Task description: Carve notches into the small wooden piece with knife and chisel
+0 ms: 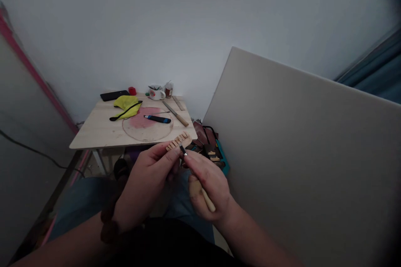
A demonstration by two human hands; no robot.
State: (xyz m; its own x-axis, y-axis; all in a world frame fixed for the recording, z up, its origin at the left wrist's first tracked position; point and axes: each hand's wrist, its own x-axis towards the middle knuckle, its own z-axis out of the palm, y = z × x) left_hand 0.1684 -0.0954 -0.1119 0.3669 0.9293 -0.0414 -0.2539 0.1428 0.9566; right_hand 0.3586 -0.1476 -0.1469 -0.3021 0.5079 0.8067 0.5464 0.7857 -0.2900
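Note:
My left hand (156,164) is closed on a small pale wooden piece (184,139) with a row of notches cut along it, held up in front of the table's near edge. In my right hand (209,179) is a carving chisel (209,201); its pale handle sticks out below my palm. The chisel's dark metal end points up and left, against or just over the notched wood beside my left thumb. My fingers hide part of both the wood and the tool.
On the small table (90,133) lie a utility knife (157,119), a wooden-handled file (177,114), a yellow cloth (127,106) and a black phone (114,95). A mug (156,92) and a jar (168,90) stand behind. A teal toolbox (224,160) sits below; a large pale panel (297,154) rises at right.

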